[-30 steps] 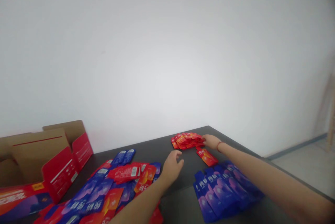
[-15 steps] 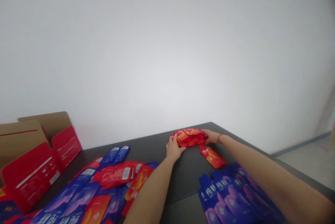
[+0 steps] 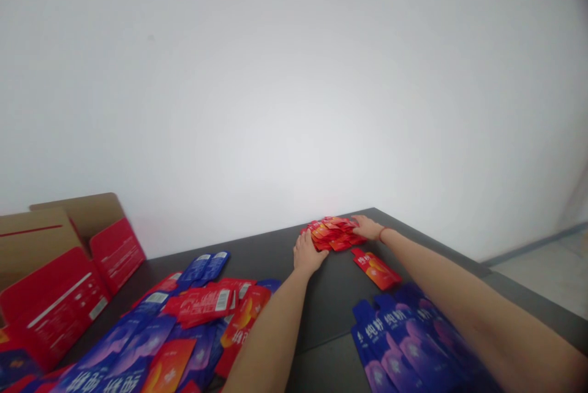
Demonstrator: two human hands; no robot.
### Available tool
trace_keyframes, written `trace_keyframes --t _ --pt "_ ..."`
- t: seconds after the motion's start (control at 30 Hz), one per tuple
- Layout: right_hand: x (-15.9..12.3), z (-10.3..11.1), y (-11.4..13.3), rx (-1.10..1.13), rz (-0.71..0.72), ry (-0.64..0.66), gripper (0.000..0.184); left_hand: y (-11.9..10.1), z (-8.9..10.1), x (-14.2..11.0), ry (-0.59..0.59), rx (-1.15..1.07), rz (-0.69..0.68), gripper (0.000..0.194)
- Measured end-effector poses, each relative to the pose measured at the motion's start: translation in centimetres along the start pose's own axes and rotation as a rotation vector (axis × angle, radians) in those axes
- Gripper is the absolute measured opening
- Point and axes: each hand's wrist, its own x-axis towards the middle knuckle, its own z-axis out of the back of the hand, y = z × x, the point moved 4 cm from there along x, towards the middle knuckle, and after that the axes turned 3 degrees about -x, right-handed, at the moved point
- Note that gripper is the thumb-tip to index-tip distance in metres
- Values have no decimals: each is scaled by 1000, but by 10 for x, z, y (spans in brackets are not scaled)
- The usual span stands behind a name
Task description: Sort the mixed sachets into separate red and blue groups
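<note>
A heap of red and orange packets [image 3: 331, 232] lies at the far end of the dark table. At its left side rests my left hand [image 3: 309, 253], fingers stretched out and thumb apart, touching the packets. My right hand [image 3: 367, 228], with a red cord at the wrist, lies open against the heap's right end. Just in front of the heap, a single red packet [image 3: 377, 270] with orange fruit artwork lies flat. Below it, several blue-purple packets [image 3: 404, 344] overlap in a row, partly covered by my right forearm.
Mixed red packets [image 3: 206, 305] and blue packets [image 3: 124, 347] are spread over the table's left part. Two blue packets [image 3: 205, 267] lie behind them. Open red cardboard boxes [image 3: 55, 304] stand at the left. A white wall [image 3: 294, 105] rises behind the table [image 3: 271, 255].
The heap of red packets has spread and looks looser. My right hand has shifted slightly up and left over its end; my left hand lies flatter at its side.
</note>
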Motion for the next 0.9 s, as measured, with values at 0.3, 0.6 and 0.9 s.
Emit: trace_keyframes --t 0.3,0.6,0.9 --pt "26 -9 32 52 114 101 59 -3 -5 3 60 -10 -109 75" --pt "4 -8 29 89 228 94 64 -4 -4 3 78 -33 -156 64" --pt "13 -10 42 -123 177 111 81 -3 -3 3 42 -55 -173 57"
